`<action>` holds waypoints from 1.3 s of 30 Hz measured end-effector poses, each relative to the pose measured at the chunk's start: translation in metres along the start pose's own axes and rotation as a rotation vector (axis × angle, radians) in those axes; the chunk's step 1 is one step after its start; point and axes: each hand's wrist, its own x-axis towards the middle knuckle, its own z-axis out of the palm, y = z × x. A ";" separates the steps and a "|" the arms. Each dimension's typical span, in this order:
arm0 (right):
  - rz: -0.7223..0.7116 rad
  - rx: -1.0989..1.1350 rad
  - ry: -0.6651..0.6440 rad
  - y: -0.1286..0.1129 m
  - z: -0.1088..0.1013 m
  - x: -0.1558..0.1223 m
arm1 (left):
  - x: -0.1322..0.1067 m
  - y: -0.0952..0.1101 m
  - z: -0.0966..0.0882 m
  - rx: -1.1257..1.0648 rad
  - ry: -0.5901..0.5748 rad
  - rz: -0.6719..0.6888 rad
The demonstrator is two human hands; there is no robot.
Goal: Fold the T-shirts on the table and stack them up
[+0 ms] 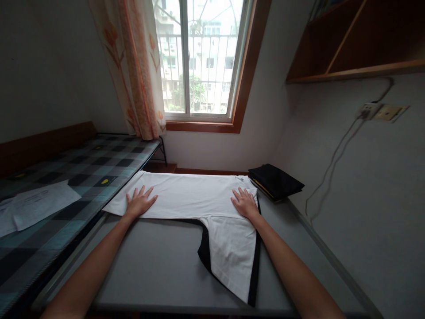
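A white garment with black trim (192,197) lies spread flat across the grey table (156,261). One part of it points toward me at the right, edged in black. My left hand (139,202) rests flat on the garment's left end, fingers spread. My right hand (245,202) lies flat on the garment's right side, fingers apart. Neither hand holds anything.
A folded black cloth stack (275,181) sits at the table's far right corner by the wall. A bed with a checked cover (83,168) and white paper sheets (36,206) stands to the left. A window (199,57), a curtain (133,66), a wall shelf (358,40) and a hanging cable (332,164) are beyond.
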 end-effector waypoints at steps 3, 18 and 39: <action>0.002 0.017 -0.020 0.001 0.000 0.007 | 0.003 0.002 0.000 -0.011 0.003 -0.014; -0.274 0.333 0.180 0.023 -0.001 -0.023 | -0.018 0.075 -0.001 -0.468 0.045 0.676; -0.540 0.414 -0.315 0.030 -0.070 -0.126 | -0.078 0.175 -0.013 -0.265 -0.001 1.292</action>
